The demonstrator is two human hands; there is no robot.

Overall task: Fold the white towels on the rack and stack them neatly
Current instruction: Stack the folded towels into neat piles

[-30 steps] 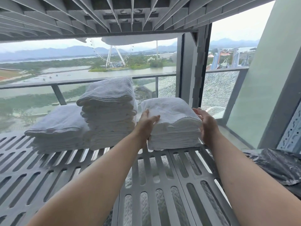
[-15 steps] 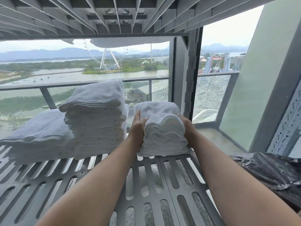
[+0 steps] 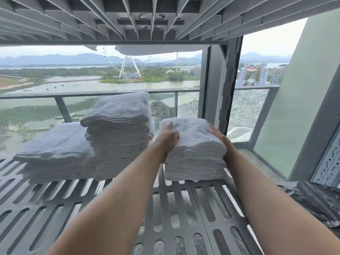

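Right now both bare hands press against the right-hand stack of folded white terry towels [image 3: 195,153], which sits on the grey slotted metal shelf [image 3: 184,208] of the rack. The left hand [image 3: 168,139] is flat against the stack's left side, fingers reaching up onto its top edge, the hand spread fairly wide around the cloth. The right hand [image 3: 219,139] cups the opposite side, its fingers resting on the top right corner; its palm is partly hidden behind the towels. Between them, the hands hold the pile squeezed from both sides, with its bottom resting on the shelf.

Just to the left stands a taller stack of folded white towels [image 3: 119,135], close to the held pile but with a narrow gap between them. Further left, touching the tall stack, lies a lower, wider pile of folded white towels [image 3: 55,153].

Overhead runs the ribbed grey underside of the upper shelf [image 3: 147,19]. At the lower right edge lies a crumpled sheet of dark grey plastic [image 3: 316,201], apart from the towels. Behind the rack a grey railing with glass panels [image 3: 110,93] crosses the view, and beyond it are water, trees and a white Ferris wheel [image 3: 127,65].
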